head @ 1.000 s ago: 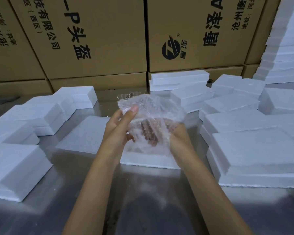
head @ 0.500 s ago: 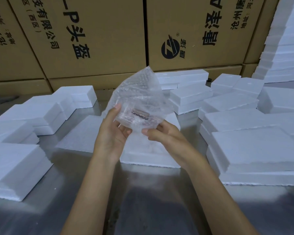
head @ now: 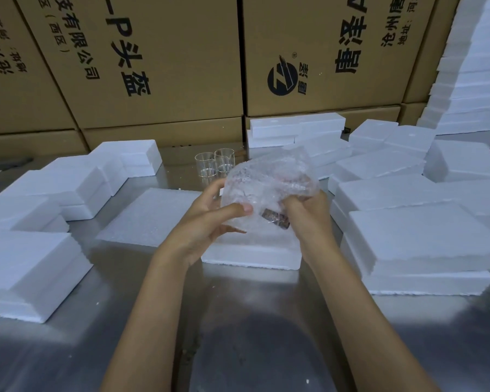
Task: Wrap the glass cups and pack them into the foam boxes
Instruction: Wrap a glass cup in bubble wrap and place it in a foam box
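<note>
At frame centre, both hands held a bubble-wrap bundle (head: 269,190) above an open foam box (head: 252,254) on the counter (head: 252,335). The left hand (head: 210,219) pinched the wrap's near edge with its thumb; the right hand (head: 309,213) had its fingers curled around the other side. Whatever was inside was blurred. Two bare cups (head: 215,165) stood just behind. A loose fold could have let the glass slip out and strike the steel.

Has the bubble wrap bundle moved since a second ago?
Yes. The bubble wrap bundle, held by the left hand and right hand, now sits lower than half a second ago, when its top overlapped the cardboard cartons.
</note>
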The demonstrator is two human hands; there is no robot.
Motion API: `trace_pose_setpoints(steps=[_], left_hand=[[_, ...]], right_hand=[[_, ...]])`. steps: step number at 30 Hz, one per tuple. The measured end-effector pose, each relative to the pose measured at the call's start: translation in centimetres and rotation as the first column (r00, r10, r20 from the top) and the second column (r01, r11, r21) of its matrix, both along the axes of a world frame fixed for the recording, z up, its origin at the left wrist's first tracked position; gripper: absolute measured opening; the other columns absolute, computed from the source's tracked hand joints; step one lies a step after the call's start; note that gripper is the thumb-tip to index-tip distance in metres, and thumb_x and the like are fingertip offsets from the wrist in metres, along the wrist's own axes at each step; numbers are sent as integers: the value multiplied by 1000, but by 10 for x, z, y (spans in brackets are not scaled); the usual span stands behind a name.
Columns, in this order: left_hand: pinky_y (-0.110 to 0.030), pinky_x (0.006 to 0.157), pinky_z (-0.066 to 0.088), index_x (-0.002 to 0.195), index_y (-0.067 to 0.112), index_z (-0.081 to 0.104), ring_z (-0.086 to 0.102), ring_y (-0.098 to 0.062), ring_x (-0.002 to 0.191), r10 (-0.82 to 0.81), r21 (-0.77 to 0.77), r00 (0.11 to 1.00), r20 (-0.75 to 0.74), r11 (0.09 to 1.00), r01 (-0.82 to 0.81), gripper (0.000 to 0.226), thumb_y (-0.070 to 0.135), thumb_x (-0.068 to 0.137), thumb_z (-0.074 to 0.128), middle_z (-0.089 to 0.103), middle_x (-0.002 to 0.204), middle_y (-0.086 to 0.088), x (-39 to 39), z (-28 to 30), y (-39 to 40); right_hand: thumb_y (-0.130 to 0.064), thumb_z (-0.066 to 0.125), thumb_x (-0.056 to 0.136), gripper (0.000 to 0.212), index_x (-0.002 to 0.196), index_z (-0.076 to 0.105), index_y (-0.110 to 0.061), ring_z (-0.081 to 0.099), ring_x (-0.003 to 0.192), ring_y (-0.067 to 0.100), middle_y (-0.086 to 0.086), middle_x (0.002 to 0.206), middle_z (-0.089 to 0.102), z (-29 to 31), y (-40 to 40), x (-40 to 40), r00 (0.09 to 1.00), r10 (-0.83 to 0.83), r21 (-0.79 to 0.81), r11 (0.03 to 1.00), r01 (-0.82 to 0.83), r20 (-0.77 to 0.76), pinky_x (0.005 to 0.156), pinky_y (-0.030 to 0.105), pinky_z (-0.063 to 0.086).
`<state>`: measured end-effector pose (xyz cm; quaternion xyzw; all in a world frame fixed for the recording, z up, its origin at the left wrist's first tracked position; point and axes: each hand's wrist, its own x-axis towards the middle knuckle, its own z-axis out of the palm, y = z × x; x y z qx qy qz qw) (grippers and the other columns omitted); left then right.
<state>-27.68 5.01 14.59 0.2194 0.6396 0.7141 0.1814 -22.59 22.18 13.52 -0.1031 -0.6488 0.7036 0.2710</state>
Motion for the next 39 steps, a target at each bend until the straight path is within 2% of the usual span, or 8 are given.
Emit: trace_pose_setpoints(steps=[4,8,15,21,26,32,35,39], left_hand=[[-37,89,57,125,30,60,71,-21,109,-4,-126,996,-93,992,-7,58,34,73,84,74,118,0,14,8,-4],[-33,83,59,114,34,63,70,-15,108,43,-172,987,-153,983,-70,50,56,71,78,73,115,8,34,3,-6],[-54,91,55,106,17,67,68,-30,99,165,-186,935,-315,955,-231,25,22,81,62,72,103,-5,65,-26,0],[-15,60,35,70,16,54,41,-2,64,322,-195,818,-477,869,-455,26,-5,79,65,52,69,5,72,-52,12],[-8,69,40,81,20,67,56,3,77,450,-176,740,-499,784,-595,31,-9,74,70,61,94,-3,63,-57,16],[-11,65,40,89,27,62,56,-6,78,449,-144,759,-471,810,-569,11,21,80,63,58,92,8,70,-57,11],[-12,75,44,110,35,58,56,-4,99,388,-120,802,-454,865,-487,34,27,77,51,59,107,20,76,-54,4],[-5,87,36,96,38,62,52,2,112,226,-218,748,-624,869,-445,26,39,76,45,61,108,29,80,-52,2]], right_hand=[[8,47,82,27,75,60,-15,48,43,0,-13,50,52,5,-5,10,1000,-25,130,991,25,-2,46,14,44],[4,57,85,29,91,71,-21,70,69,7,-5,76,72,9,-10,26,998,64,85,994,-62,-20,52,24,57],[-2,64,75,21,84,60,-21,53,57,14,-1,68,62,-23,-19,58,998,38,449,893,-13,-46,51,33,47],[-14,64,78,24,90,56,-32,54,68,12,-4,70,58,-37,-28,60,994,-95,619,777,112,-60,58,16,42],[-16,63,76,20,96,67,-15,57,91,16,-9,92,64,-38,-28,68,980,-3,686,714,142,-199,84,30,46],[-32,49,79,23,81,66,-17,46,92,13,-9,93,52,-45,-29,67,994,-18,854,509,104,-110,81,26,32],[-26,44,81,23,73,65,-19,45,93,14,-9,94,50,-47,-27,64,993,-37,896,429,114,-108,80,27,29],[-23,40,81,23,60,50,-27,47,93,13,-11,98,53,-49,-25,61,992,-61,875,469,124,-108,79,32,33]])
